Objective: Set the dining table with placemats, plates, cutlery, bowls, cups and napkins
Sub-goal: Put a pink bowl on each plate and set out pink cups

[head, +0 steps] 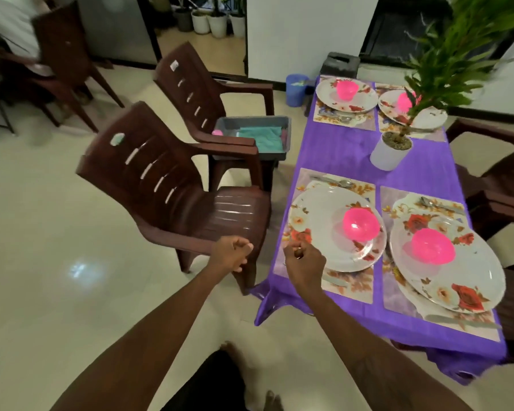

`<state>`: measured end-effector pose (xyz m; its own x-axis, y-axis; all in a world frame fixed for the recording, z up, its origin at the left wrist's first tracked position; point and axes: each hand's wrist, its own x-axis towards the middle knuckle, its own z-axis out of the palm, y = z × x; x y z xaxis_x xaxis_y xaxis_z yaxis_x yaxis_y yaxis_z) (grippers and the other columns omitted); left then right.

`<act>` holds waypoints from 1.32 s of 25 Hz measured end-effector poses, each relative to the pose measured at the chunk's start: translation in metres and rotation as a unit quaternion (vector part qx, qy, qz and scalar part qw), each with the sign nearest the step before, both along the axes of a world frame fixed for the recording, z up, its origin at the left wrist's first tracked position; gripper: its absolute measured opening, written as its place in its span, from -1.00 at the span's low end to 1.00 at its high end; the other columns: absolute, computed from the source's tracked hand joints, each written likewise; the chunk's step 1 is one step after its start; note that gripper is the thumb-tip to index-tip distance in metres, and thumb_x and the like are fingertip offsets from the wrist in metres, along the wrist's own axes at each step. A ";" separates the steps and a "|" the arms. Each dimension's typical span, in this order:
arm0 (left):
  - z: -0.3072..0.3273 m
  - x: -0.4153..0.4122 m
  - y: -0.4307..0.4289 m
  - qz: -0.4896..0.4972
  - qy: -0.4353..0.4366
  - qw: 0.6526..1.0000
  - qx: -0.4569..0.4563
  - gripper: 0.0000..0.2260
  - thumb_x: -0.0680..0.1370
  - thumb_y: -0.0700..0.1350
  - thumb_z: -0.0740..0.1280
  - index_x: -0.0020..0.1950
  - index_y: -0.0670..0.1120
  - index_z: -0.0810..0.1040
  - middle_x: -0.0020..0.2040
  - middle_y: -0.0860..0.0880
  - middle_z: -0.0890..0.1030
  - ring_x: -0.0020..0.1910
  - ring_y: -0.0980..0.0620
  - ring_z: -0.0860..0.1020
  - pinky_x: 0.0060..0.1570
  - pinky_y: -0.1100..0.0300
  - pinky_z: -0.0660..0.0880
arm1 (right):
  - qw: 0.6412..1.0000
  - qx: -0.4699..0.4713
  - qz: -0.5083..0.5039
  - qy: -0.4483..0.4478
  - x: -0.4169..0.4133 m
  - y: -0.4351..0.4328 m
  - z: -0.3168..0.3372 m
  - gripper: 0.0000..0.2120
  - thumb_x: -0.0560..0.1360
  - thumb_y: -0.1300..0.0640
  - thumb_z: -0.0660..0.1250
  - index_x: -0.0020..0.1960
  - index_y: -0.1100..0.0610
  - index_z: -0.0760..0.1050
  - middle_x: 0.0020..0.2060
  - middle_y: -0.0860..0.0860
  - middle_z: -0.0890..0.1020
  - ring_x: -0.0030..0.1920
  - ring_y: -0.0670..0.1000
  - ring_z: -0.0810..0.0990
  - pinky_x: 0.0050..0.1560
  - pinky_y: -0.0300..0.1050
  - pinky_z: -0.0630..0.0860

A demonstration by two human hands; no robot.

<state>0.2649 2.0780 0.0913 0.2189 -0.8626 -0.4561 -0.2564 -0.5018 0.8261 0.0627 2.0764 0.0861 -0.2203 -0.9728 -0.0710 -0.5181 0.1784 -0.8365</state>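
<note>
Purple tablecloth (339, 149) lying just right of right hand (304, 262); left hand (230, 255) alongside; both loosely curled, gripping nothing visible.

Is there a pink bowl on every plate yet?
Yes, each of the four plates carries a pink bowl, for example the near left plate with its bowl.

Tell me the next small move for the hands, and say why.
Probably reach the left hand toward the grey tub on the far chair for the teal cloth. All four floral plates already carry pink bowls with cutlery beside them, no napkins or cups show on the purple table, and both hands look empty.
</note>
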 end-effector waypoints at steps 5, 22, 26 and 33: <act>-0.005 0.095 -0.004 0.006 -0.002 1.000 0.001 -0.83 0.59 -0.06 0.46 0.13 -0.10 0.64 -0.11 -0.10 0.71 -0.29 0.06 0.68 -0.38 0.14 0.65 | 0.999 0.006 0.034 -0.009 0.096 -0.016 -0.003 -0.86 0.53 0.04 0.48 -0.19 0.04 0.65 -0.39 -0.13 0.63 -0.32 -0.21 0.57 -0.26 -0.26 0.38; 0.025 0.265 -0.284 -0.064 -0.062 0.996 0.000 -0.72 0.50 0.03 0.53 0.13 -0.07 0.65 -0.08 -0.11 0.72 -0.12 -0.02 0.73 -0.21 -0.05 0.71 | 0.991 0.031 -0.068 -0.113 0.295 -0.263 0.007 -0.80 0.43 -0.22 0.43 -0.19 -0.10 0.62 -0.35 -0.10 0.69 -0.30 -0.03 0.70 -0.19 0.12 0.68; 0.012 0.270 -0.379 -0.058 -0.125 0.990 -0.003 -0.71 0.48 0.08 0.53 0.08 -0.08 0.69 -0.09 -0.05 0.72 -0.09 -0.01 0.71 -0.02 -0.01 0.69 | 0.989 0.046 -0.073 -0.123 0.297 -0.380 -0.009 -0.77 0.40 -0.22 0.44 -0.18 -0.07 0.62 -0.34 -0.07 0.70 -0.27 0.00 0.70 -0.12 0.09 0.68; -0.049 0.291 -0.559 -0.122 -0.265 0.955 -0.054 -0.73 0.52 0.08 0.45 0.03 -0.10 0.70 -0.08 -0.03 0.68 -0.04 -0.02 0.61 0.04 0.21 0.41 | 0.995 0.035 -0.062 -0.065 0.312 -0.551 -0.056 -0.92 0.51 0.03 0.47 -0.10 0.02 0.63 -0.28 -0.14 0.64 -0.22 -0.16 0.61 -0.14 -0.45 0.49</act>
<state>0.5561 1.5192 0.0420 0.1807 -0.9531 -0.2430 -0.7514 -0.2932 0.5912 0.3743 1.5249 0.0305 -0.3226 -0.9303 -0.1744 -0.3759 0.2950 -0.8785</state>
